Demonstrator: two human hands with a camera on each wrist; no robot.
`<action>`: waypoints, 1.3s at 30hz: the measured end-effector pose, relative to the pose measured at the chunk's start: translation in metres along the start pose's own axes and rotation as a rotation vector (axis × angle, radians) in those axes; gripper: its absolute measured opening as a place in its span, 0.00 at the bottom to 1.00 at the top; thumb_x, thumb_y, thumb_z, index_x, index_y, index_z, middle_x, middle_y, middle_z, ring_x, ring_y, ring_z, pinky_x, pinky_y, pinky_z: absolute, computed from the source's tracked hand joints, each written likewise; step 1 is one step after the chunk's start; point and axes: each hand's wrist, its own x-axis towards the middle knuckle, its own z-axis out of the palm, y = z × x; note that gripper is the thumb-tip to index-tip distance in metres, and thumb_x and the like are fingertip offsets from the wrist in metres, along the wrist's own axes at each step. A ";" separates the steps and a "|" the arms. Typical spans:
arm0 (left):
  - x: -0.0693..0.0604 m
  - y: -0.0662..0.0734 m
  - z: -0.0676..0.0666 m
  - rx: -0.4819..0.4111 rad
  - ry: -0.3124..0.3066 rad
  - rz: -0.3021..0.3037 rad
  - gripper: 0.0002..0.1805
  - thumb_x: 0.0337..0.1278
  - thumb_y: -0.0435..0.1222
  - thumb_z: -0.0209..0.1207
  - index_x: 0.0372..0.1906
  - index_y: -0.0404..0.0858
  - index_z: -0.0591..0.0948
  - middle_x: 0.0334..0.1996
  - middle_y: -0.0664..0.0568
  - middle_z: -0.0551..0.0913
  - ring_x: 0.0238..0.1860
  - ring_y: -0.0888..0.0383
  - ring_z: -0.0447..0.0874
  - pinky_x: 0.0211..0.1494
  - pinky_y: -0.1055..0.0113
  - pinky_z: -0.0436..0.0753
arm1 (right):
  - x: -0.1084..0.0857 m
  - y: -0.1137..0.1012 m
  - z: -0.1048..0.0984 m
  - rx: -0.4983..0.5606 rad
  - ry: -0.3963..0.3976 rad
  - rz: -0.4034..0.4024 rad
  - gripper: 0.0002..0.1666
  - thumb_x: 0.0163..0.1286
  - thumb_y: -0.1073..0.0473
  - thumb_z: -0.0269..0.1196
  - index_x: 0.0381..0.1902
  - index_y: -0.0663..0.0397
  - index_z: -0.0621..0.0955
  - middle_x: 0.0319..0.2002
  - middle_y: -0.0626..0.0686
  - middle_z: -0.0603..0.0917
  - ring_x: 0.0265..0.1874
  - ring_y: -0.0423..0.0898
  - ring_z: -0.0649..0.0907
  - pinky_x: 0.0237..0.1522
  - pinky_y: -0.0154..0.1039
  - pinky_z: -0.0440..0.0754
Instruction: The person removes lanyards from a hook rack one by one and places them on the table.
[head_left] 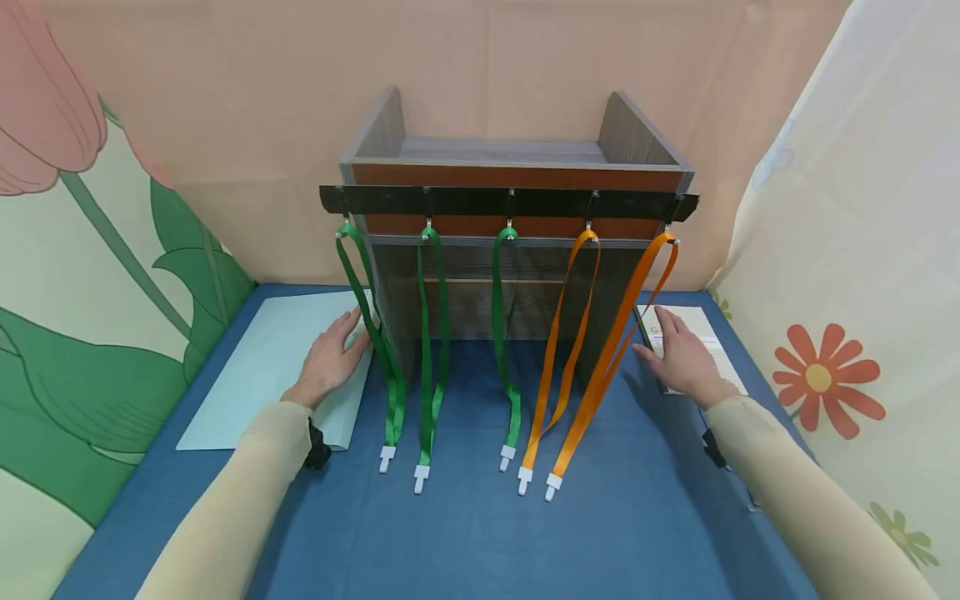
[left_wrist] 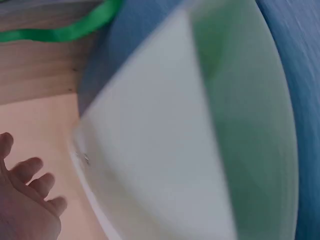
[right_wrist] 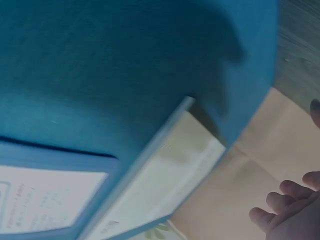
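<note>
Green lanyards [head_left: 394, 400], three: plain. Orange lanyards [head_left: 606, 367], two: plain. Clips [head_left: 387, 453]: white. Rail [head_left: 465, 201]: black. Rack [head_left: 633, 133]: grey wood grain — front panel [head_left: 517, 177] reddish brown. Desk [head_left: 480, 533]: blue. Sheet [head_left: 255, 375]: pale aqua. Card [right_wrist: 50, 200]: white, blue border, coloured print. Sleeves [head_left: 232, 492]: cream. Backdrop [head_left: 510, 67]: peach. Left cloth [head_left: 90, 258]: pink tulip, green leaves. Right cloth [head_left: 847, 233]: white — orange-red flower [head_left: 817, 377], yellow centre.

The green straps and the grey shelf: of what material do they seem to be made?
Green straps: probably fabric ribbon, faintly glossy; they look thin and hang in soft loops. Grey shelf: wood or wood-effect board, it seems, fairly matt, with streaky grain visible.
</note>
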 end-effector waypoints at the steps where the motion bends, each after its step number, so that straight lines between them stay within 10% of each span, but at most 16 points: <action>1: 0.000 0.003 0.000 -0.035 0.015 0.014 0.36 0.70 0.59 0.38 0.76 0.48 0.51 0.72 0.41 0.54 0.71 0.41 0.49 0.66 0.41 0.50 | 0.000 -0.001 -0.003 0.020 0.012 0.005 0.56 0.66 0.34 0.56 0.75 0.60 0.44 0.69 0.71 0.53 0.63 0.70 0.60 0.59 0.65 0.58; 10: -0.006 0.020 0.004 -0.210 0.090 0.023 0.35 0.67 0.60 0.43 0.70 0.43 0.67 0.67 0.45 0.67 0.66 0.44 0.62 0.62 0.43 0.63 | -0.005 -0.017 -0.035 0.160 0.135 -0.033 0.53 0.67 0.36 0.57 0.76 0.54 0.47 0.70 0.68 0.56 0.63 0.68 0.61 0.59 0.65 0.58; 18: -0.024 0.026 -0.009 -0.422 0.018 -0.078 0.35 0.69 0.59 0.42 0.68 0.38 0.69 0.61 0.41 0.72 0.61 0.43 0.70 0.60 0.44 0.65 | -0.010 -0.046 -0.056 0.258 0.275 -0.149 0.40 0.67 0.48 0.62 0.72 0.54 0.62 0.66 0.62 0.67 0.59 0.63 0.72 0.54 0.60 0.69; 24: -0.028 0.036 -0.015 -0.614 -0.041 -0.013 0.31 0.72 0.51 0.45 0.65 0.31 0.70 0.60 0.38 0.73 0.59 0.43 0.72 0.63 0.47 0.64 | -0.025 -0.070 -0.086 0.376 0.393 -0.213 0.29 0.68 0.54 0.62 0.64 0.56 0.72 0.59 0.59 0.76 0.53 0.57 0.77 0.51 0.51 0.75; 30: -0.029 0.046 -0.009 -0.711 -0.050 0.049 0.29 0.71 0.49 0.48 0.62 0.29 0.73 0.57 0.40 0.76 0.61 0.49 0.70 0.63 0.52 0.65 | -0.046 -0.093 -0.123 0.488 0.372 -0.236 0.28 0.67 0.58 0.64 0.64 0.53 0.73 0.56 0.57 0.79 0.51 0.54 0.80 0.44 0.24 0.74; 39: -0.037 0.056 -0.003 -0.725 0.006 0.095 0.23 0.71 0.42 0.51 0.62 0.31 0.74 0.54 0.43 0.79 0.55 0.60 0.73 0.55 0.67 0.69 | -0.051 -0.111 -0.157 0.558 0.350 -0.314 0.34 0.61 0.68 0.67 0.65 0.52 0.73 0.59 0.58 0.76 0.52 0.40 0.79 0.46 0.27 0.74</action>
